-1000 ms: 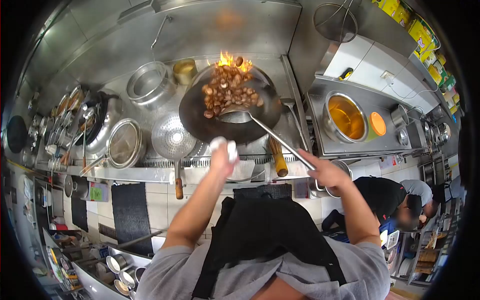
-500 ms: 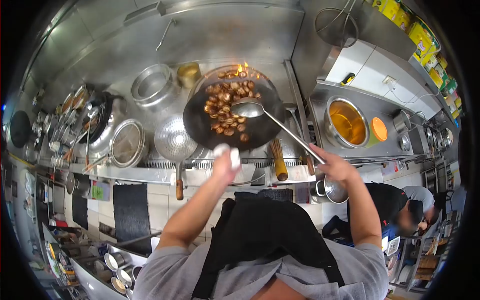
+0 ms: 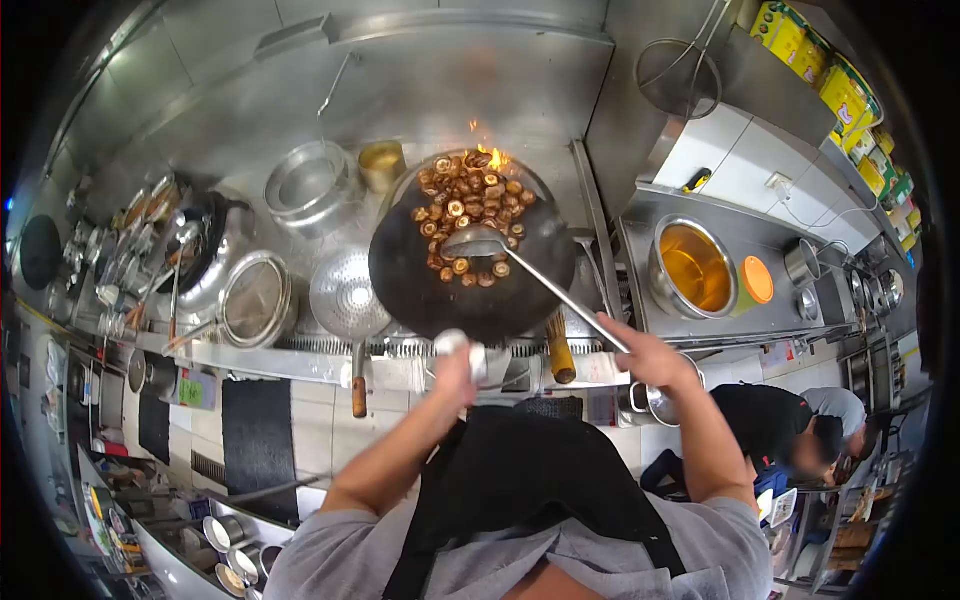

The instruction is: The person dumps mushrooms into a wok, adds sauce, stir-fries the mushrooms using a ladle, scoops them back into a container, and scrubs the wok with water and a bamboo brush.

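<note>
Brown mushrooms lie heaped toward the far side of a black wok, with flames at its far rim. My left hand is closed around a white cloth at the wok's near edge; the wok's handle is hidden beneath it. In my right hand is the long handle of a ladle. Its bowl rests among the mushrooms, near the middle of the wok.
A perforated skimmer lies left of the wok, and a bamboo brush to its near right. A pot of amber liquid stands on the right counter beside an orange-lidded container. Another person bends over at the right.
My left hand and the wok have come nearer to me. The mushrooms sit more toward the far rim, and the ladle's bowl has shifted left and nearer.
</note>
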A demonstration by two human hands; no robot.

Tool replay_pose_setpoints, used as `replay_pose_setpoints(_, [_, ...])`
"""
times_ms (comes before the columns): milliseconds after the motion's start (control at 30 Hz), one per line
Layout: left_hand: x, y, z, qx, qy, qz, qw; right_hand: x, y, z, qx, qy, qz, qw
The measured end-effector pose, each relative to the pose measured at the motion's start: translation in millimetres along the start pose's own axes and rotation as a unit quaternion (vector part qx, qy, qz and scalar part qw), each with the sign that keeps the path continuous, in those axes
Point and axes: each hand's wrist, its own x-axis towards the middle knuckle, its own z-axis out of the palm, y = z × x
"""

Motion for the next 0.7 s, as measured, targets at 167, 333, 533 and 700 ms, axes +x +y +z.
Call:
replay_pose_setpoints(167, [79.6, 73.7, 55.4, 0.026, 0.023, -0.019, 0.999, 9.0, -1.3, -4.7, 0.065, -0.055, 0.049, 0.995])
replay_pose_setpoints(333, [49.5, 5.6, 6.3, 0.05, 0.04, 0.069, 0.996, 55.5, -25.5, 27.6, -0.125, -0.064, 0.142, 0.98])
replay_pose_setpoints(533, [-2.1, 24.0, 16.1, 0.0, 0.027, -0.002, 1.0, -0.9, -10.1, -11.2, -0.001, -0.031, 0.041, 0.999])
replay_pose_setpoints(700, [68.0, 71.2, 46.0, -0.006, 0.019, -0.016, 1.0, 13.7, -30.1, -22.2, 0.11, -0.161, 0.2, 0.96])
